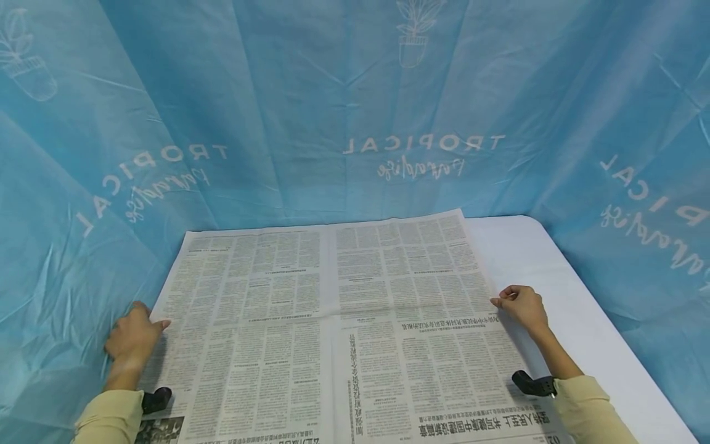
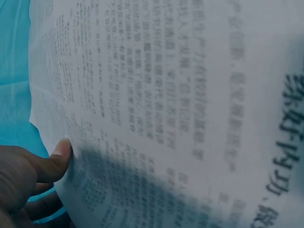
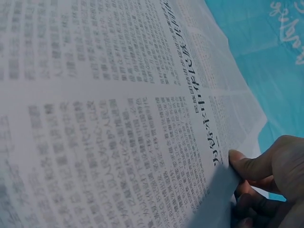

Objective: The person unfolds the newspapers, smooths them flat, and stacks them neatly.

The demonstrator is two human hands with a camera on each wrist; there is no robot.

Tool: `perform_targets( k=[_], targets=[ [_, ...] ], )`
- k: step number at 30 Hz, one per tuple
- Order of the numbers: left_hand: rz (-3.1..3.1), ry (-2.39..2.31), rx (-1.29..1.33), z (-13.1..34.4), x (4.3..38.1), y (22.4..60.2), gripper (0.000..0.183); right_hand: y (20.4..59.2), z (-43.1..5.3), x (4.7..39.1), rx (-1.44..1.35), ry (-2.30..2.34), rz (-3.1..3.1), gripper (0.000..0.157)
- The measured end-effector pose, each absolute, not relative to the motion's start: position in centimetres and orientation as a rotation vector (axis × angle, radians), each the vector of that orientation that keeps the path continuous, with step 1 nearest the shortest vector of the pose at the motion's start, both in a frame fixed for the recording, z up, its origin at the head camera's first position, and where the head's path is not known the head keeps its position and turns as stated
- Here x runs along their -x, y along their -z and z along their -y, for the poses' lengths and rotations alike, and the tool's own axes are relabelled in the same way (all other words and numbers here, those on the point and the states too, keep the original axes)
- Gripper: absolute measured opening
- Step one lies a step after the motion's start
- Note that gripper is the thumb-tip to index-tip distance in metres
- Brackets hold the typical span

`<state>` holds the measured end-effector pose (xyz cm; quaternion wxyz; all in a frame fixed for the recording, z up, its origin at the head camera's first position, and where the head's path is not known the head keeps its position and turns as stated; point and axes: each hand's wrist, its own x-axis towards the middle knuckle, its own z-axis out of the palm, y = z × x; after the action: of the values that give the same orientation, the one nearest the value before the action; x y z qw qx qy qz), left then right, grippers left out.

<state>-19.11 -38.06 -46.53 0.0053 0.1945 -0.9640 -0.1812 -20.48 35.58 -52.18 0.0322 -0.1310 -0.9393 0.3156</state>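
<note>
A large unfolded newspaper sheet (image 1: 330, 296) spreads over the white table, with fold creases running down and across its middle. My left hand (image 1: 133, 336) pinches its left edge, the thumb (image 2: 61, 151) on the printed face and the other fingers behind the paper. At the opposite edge my right hand (image 1: 522, 306) pinches the sheet between thumb and curled fingers. In the right wrist view the thumb tip (image 3: 236, 157) presses on the margin beside a bold headline, the fingers underneath partly hidden by the paper.
The white table (image 1: 516, 246) shows along the right and at the back right corner. Blue curtain cloth (image 1: 310, 111) with white lettering encloses the back and both sides. A dark strap device (image 1: 534, 383) sits on the right wrist, another (image 1: 157, 401) on the left.
</note>
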Motion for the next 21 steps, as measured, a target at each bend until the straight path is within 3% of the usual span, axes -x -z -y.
perform_targets(
  k=[7,10,15,21],
  targets=[
    [3.067,0.391,-0.522,37.7,19.8,45.9,0.046,52.1,-35.1,20.8,0.394,-0.947,2.868,0.025],
    [3.013,0.328,-0.443,37.0,19.6,45.9,0.038,51.9,-34.7,20.8,0.365,-0.904,2.861,0.031],
    [2.799,0.262,-0.135,34.7,19.1,46.6,0.023,51.6,-33.2,20.9,0.261,-0.707,2.849,0.043],
    [2.716,0.300,0.186,30.9,19.0,47.0,0.027,51.3,-31.0,20.8,-0.032,-0.804,2.814,0.043]
  ],
)
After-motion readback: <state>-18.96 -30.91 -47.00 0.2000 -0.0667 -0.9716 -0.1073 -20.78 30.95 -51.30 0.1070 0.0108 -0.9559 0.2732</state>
